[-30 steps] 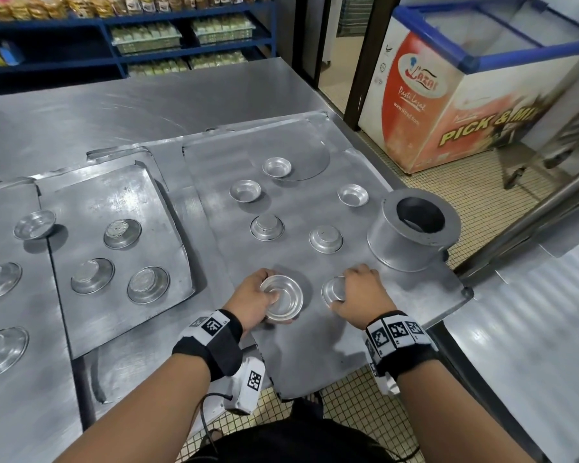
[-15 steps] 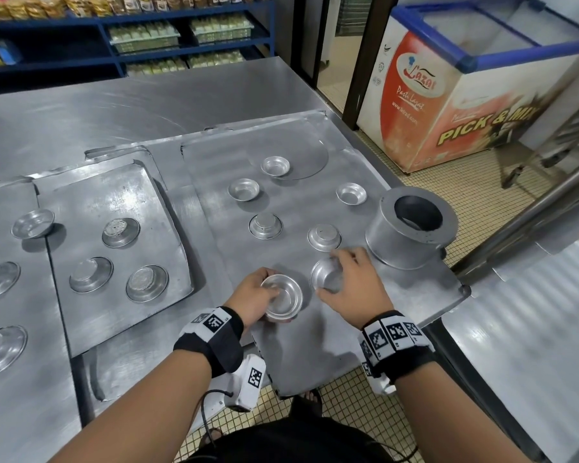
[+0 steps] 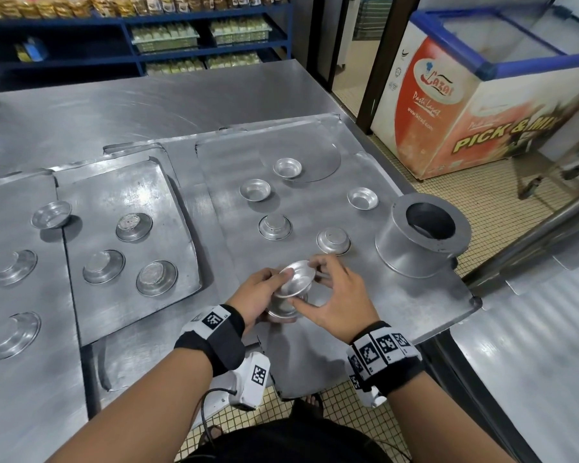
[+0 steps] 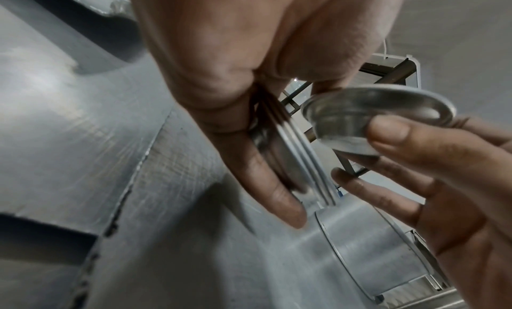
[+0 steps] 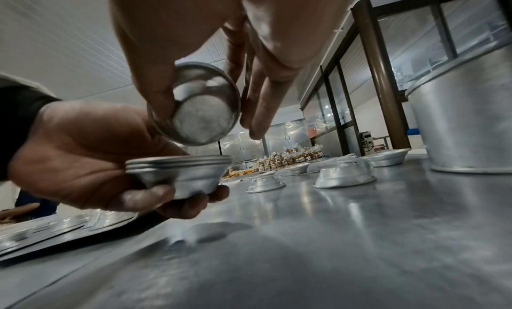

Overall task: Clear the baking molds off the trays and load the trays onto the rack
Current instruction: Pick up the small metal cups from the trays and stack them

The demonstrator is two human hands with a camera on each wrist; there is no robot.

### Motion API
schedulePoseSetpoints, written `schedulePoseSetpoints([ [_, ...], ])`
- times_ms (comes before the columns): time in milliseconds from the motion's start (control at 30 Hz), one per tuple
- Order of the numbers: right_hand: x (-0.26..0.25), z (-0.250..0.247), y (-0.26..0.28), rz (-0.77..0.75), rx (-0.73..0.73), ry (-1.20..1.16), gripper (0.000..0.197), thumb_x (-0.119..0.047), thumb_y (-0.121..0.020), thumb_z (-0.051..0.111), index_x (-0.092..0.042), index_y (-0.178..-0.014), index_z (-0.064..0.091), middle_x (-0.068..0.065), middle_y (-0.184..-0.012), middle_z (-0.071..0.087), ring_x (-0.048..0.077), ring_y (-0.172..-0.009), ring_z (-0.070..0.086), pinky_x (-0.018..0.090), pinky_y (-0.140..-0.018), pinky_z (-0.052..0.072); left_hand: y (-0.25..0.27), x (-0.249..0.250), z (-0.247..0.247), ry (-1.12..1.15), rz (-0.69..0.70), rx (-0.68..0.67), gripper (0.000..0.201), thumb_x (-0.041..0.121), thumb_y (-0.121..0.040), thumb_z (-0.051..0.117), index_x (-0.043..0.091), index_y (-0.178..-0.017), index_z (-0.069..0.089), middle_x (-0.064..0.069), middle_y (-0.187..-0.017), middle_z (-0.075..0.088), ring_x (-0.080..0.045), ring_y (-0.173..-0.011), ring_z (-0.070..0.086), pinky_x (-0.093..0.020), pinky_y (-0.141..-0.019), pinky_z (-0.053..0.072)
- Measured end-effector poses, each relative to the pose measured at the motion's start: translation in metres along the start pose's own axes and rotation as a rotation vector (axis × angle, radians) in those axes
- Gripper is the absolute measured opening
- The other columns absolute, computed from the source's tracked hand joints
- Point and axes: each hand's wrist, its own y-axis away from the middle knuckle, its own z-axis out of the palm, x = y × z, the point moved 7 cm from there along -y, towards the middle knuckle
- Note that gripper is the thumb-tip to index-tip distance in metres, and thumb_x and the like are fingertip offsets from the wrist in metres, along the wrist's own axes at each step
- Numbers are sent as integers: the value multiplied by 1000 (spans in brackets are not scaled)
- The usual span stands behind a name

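Note:
My left hand grips a short stack of nested small aluminium molds, held just above the near part of the big tray. My right hand pinches a single mold by its rim, tilted, right over the stack. The left wrist view shows the stack on edge in my fingers and the single mold beside it. In the right wrist view the single mold hangs a little above the stack. Several loose molds lie farther back on the tray.
A tall metal cylinder mold stands on the tray's right side. To the left lies a smaller tray with several shallow molds. A chest freezer and a slanted metal rail are on the right, across tiled floor.
My right hand picked a mold up off the tray and carried it left over the stack. My left hand lifted the stack slightly.

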Motion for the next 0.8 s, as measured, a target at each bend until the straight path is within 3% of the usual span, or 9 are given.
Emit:
schedulePoseSetpoints([
  [167, 7, 14, -2, 48, -113, 8, 61, -39, -65, 85, -33, -113, 48, -16, -122, 62, 5, -108, 63, 30, -95, 53, 0, 2, -4, -53, 46, 20, 27, 5, -96, 58, -1, -122, 54, -23, -107, 65, -33, -84, 68, -62, -79, 55],
  [267, 10, 21, -5, 73, -187, -18, 58, -39, -68, 85, -37, -109, 44, -17, -133, 58, 3, -119, 59, 30, -102, 49, 1, 2, -6, -59, 63, 13, 26, 2, -98, 51, 0, -123, 53, -30, -119, 62, -38, -95, 66, -64, -81, 54],
  [433, 11, 28, -11, 56, -311, -15, 44, -30, -76, 78, -34, -99, 41, -20, -136, 55, 2, -125, 55, 31, -105, 46, 3, 2, -17, -19, 111, 50, 25, -2, -100, 44, 0, -122, 54, -31, -121, 59, -39, -95, 66, -61, -77, 56],
  [600, 13, 32, -19, 17, -438, 37, 56, -24, -77, 77, -24, -125, 46, -16, -134, 59, -7, -124, 52, 20, -105, 41, 4, 4, -27, -52, 147, 133, 21, -4, -98, 43, -1, -116, 54, -28, -110, 60, -36, -90, 66, -56, -70, 59],
  [700, 23, 35, -26, 11, -489, 152, 58, -27, -76, 72, -26, -128, 47, -21, -136, 56, 2, -120, 58, 28, -105, 43, 5, 7, -29, -98, 171, 159, 22, -6, -97, 42, 3, -112, 56, -17, -98, 61, -25, -80, 64, -47, -64, 61],
  [800, 36, 34, -39, 47, -466, 290, 51, -31, -80, 69, -31, -127, 49, -14, -130, 62, 12, -111, 63, 37, -98, 49, 7, 10, -31, -89, 179, 155, 22, -6, -98, 43, 7, -108, 57, -17, -97, 60, -28, -79, 63, -53, -70, 59],
])
